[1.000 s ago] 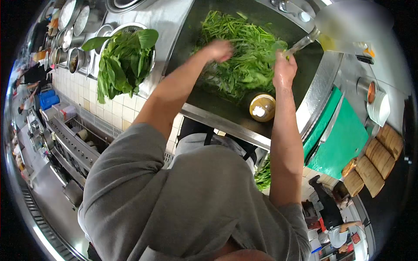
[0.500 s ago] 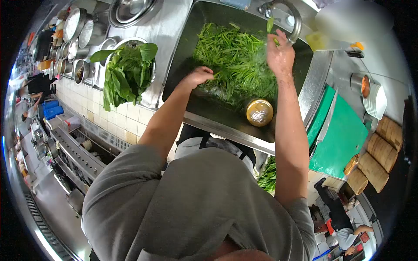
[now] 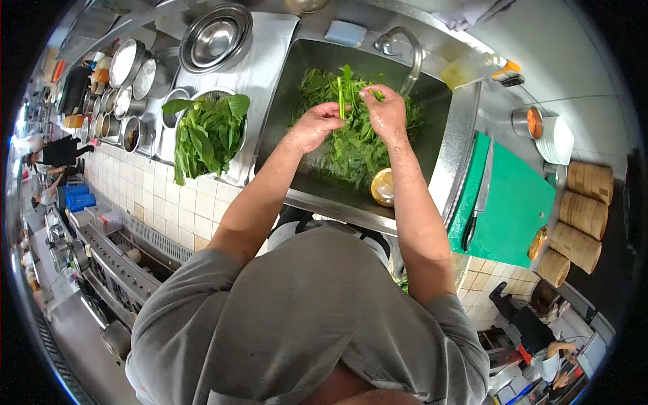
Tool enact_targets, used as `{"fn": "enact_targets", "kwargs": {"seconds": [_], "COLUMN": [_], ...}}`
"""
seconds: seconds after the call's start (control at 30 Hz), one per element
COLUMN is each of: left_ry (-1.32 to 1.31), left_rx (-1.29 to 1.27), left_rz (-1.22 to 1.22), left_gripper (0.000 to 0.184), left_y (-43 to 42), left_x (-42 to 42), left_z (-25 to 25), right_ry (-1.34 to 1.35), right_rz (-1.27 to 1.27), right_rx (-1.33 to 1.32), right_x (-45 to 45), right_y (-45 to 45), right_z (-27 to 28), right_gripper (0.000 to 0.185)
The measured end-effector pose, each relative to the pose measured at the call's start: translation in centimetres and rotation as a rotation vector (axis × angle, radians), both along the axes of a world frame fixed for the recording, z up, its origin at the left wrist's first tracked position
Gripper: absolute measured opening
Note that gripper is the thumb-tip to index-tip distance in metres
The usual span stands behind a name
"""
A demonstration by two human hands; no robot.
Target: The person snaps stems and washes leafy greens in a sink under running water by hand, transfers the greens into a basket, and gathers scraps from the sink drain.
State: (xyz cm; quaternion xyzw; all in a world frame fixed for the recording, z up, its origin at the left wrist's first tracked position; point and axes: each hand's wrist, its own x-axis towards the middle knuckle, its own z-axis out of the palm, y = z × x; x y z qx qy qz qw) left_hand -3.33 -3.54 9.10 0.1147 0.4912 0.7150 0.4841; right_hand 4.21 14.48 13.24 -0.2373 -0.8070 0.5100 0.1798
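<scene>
Both hands are over a deep sink [image 3: 277, 135] full of loose leafy greens [image 3: 354, 152]. My left hand [image 3: 318, 127] is closed on a bright green stalk [image 3: 341, 100] that stands upright from the fingertips. Close by on the right, my right hand [image 3: 387, 116] is pinched, with a bit of green showing at its fingers; what it grips is partly hidden. A round amber-coloured object [image 3: 382, 187] sits in the sink's near right corner, partly covered by my right forearm. The curved faucet [image 3: 417, 64] rises behind my right hand.
Left of the sink, a colander of large leafy greens [image 3: 210, 135] stands by nested steel bowls [image 3: 214, 42]. To the right lie a green cutting board [image 3: 509, 209] and a knife [image 3: 482, 185], near bamboo steamers [image 3: 584, 212] and stacked plates [image 3: 557, 140]. Other people work farther off.
My right hand has come down and left from beside the faucet. My left hand has risen and moved slightly right, and now holds a stalk. The camera view has shifted.
</scene>
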Motion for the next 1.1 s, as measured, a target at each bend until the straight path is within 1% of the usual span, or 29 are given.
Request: {"fn": "enact_targets", "kwargs": {"seconds": [0.03,0.07,0.13,0.17,0.2,0.23,0.27,0.3,0.33,0.4,0.43,0.47,0.53,0.57,0.6,0.63,0.67,0.7,0.73,0.83,0.9,1.03,1.1], "left_ry": [0.036,0.043,0.105,0.11,-0.027,-0.165,-0.156,-0.12,-0.082,-0.045,0.02,0.084,0.124,0.113,0.096,0.093,0.037,-0.018,-0.014,-0.058,-0.052,-0.064,0.008], "left_rx": [-0.039,-0.035,-0.02,-0.017,-0.018,-0.019,-0.014,-0.07,-0.125,-0.129,-0.166,-0.206,-0.195,-0.173,-0.153,-0.155,-0.185,-0.213,-0.208,-0.262,-0.195,-0.256,-0.278], "left_rz": [0.004,-0.003,-0.032,-0.037,-0.025,-0.012,-0.015,0.054,0.123,0.133,0.093,0.053,0.028,0.05,0.07,0.068,0.09,0.11,0.107,0.136,0.078,0.058,0.027], "left_gripper": [0.038,0.038,0.032,0.032,0.029,0.026,0.026,0.025,0.025,0.024,0.024,0.024,0.025,0.026,0.027,0.027,0.029,0.031,0.031,0.032,0.029,0.027,0.03], "left_y": [0.5,0.8,1.2,1.4,1.4,1.5,1.8,2.1,2.4,2.4,2.4,2.3,2.6,3.0,3.1,3.2,3.6,4.1,4.5,5.2,5.8,6.3,6.1], "left_x": [0.3,0.3,0.4,0.3,0.0,-0.1,-0.2,-0.2,-0.3,-0.7,-1.1,-1.4,-1.8,-1.7,-1.4,-1.6,-1.8,-1.9,-2.0,-1.7,-1.2,-0.9,-1.0], "left_z": [0.7,1.0,1.5,2.0,2.4,2.8,3.2,3.6,4.1,4.5,4.3,4.0,3.9,4.2,4.4,4.6,5.1,5.2,5.3,4.7,4.8,5.6,5.5], "right_ry": [0.116,0.123,-0.128,-0.1,-0.096,-0.101,-0.101,0.024,0.037,0.124,0.139,0.144,-0.122,-0.016,-0.017,0.025,0.066,0.045,-0.035,-0.074,-0.151,-0.143,-0.019], "right_rz": [-0.028,-0.035,0.094,0.121,0.117,0.127,0.14,0.135,0.135,-0.098,-0.187,-0.189,-0.221,-0.142,-0.144,-0.007,0.13,0.157,0.162,0.159,-0.045,-0.137,-0.141], "right_rx": [0.052,0.056,-0.169,-0.209,-0.207,-0.394,-0.579,-0.68,-0.672,-0.701,-0.639,-0.638,-0.101,0.019,0.016,0.135,0.255,0.17,0.104,0.13,0.238,0.313,0.377], "right_x": [-0.1,-0.1,-0.1,0.0,0.3,0.5,0.5,0.5,0.4,0.6,0.4,0.7,1.4,1.7,1.8,2.0,2.2,2.7,2.9,2.6,2.1,2.2,2.5], "right_y": [0.2,0.6,1.4,1.7,2.1,2.7,3.1,3.1,3.4,3.8,4.5,4.9,5.3,5.2,5.0,4.7,4.4,3.4,2.5,0.7,0.0,0.0,0.0], "right_z": [0.0,0.7,2.0,2.0,1.7,1.3,1.4,1.4,1.5,1.3,0.5,1.2,3.3,3.0,2.5,1.9,1.8,2.5,3.2,3.4,3.0,2.9,3.4], "right_gripper": [0.019,0.019,0.021,0.018,0.018,0.021,0.024,0.026,0.026,0.027,0.025,0.025,0.024,0.02,0.02,0.018,0.017,0.015,0.015,0.016,0.017,0.018,0.018]}}
